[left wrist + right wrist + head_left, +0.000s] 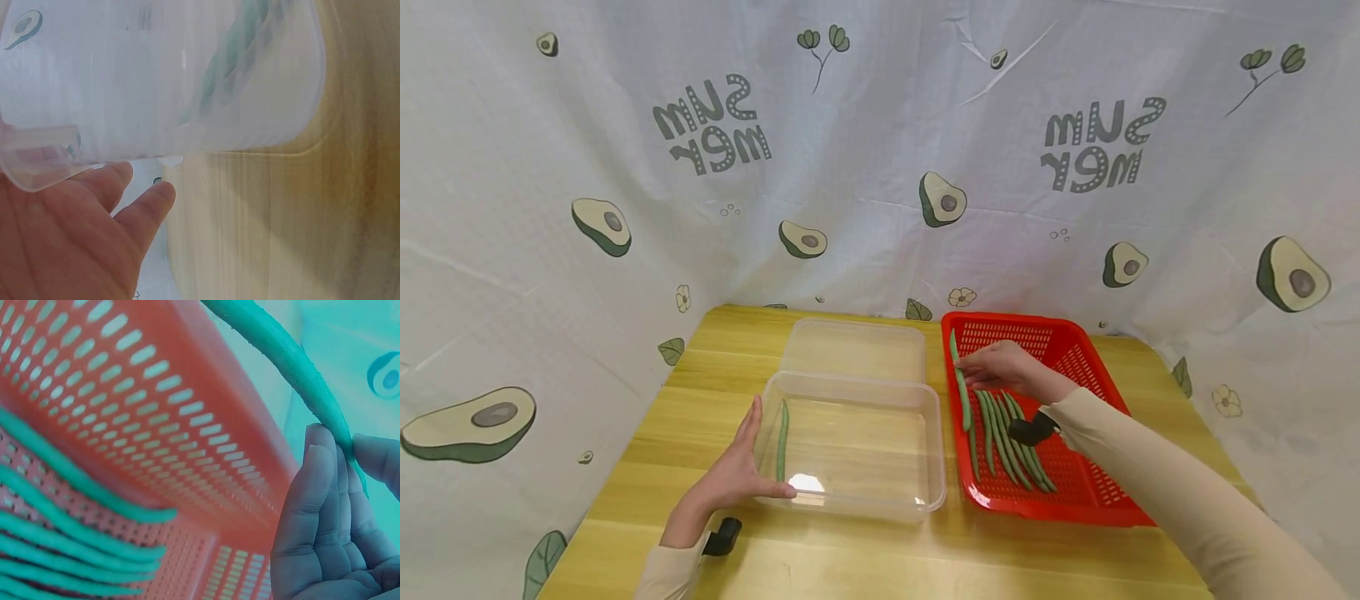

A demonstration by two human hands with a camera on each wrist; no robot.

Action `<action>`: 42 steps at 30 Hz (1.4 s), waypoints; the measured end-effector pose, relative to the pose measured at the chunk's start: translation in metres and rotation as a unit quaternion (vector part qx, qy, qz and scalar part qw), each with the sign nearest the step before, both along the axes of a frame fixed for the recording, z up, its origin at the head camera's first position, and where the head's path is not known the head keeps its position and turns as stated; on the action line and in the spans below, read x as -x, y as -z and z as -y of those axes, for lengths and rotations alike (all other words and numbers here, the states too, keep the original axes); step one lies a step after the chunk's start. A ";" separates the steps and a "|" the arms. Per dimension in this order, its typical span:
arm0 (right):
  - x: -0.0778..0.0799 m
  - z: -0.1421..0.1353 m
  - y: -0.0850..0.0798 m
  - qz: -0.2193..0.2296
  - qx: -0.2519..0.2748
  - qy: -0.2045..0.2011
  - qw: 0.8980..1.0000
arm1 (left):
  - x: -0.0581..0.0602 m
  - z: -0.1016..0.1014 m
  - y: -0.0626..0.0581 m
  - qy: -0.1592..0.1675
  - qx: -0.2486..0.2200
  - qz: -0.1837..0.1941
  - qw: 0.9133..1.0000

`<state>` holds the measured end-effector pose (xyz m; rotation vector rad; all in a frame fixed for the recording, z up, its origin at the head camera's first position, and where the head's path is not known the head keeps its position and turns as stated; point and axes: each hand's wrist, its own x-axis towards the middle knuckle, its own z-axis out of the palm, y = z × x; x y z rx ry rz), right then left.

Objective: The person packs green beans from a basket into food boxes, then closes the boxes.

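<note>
My right hand (pixel 1006 367) pinches a long green bean (pixel 964 403) between thumb and fingers, over the left side of a red perforated basket (pixel 1063 502). In the right wrist view the fingertips grip the held bean (pixel 284 359) near its thin end. Several more green beans (pixel 1006 442) lie side by side on the basket floor. At the clear plastic container (pixel 880 507), my left hand (pixel 733 473) rests against the left front corner, fingers spread and thumb along the front rim. One green bean (pixel 782 442) lies inside, along the container's left wall.
Behind the clear container sits another translucent container or lid (pixel 857 346). The red basket stands close to the clear container's right side on a wooden table (pixel 700 433). An avocado-print cloth (pixel 865 167) hangs behind and at both sides.
</note>
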<state>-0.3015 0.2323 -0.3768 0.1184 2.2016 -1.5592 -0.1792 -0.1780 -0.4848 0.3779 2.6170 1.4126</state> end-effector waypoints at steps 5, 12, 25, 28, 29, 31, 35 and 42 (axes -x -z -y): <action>0.000 0.014 0.000 -0.003 0.013 -0.017 1.000 | 0.000 0.001 0.001 0.001 0.000 -0.002 1.000; 0.002 0.034 0.003 -0.015 0.013 -0.049 0.999 | 0.001 0.000 0.001 0.003 0.002 -0.008 1.000; -0.003 0.071 0.011 -0.012 -0.001 -0.080 0.997 | 0.001 0.000 0.001 0.001 -0.007 -0.009 1.000; -0.003 0.078 0.015 -0.003 0.010 -0.085 0.996 | 0.001 0.001 0.001 -0.001 -0.006 -0.011 1.000; -0.003 0.081 0.016 -0.001 0.012 -0.089 0.996 | 0.001 0.001 0.001 -0.001 -0.006 -0.010 1.000; -0.003 0.087 0.017 0.004 0.012 -0.092 0.996 | 0.001 0.002 0.001 -0.001 -0.007 -0.008 1.000; -0.005 0.101 0.021 0.011 0.014 -0.097 0.995 | 0.001 0.002 0.001 -0.003 -0.009 -0.007 1.000; -0.010 0.124 0.028 0.029 0.035 -0.088 0.995 | 0.002 0.002 0.002 -0.003 -0.009 -0.008 1.000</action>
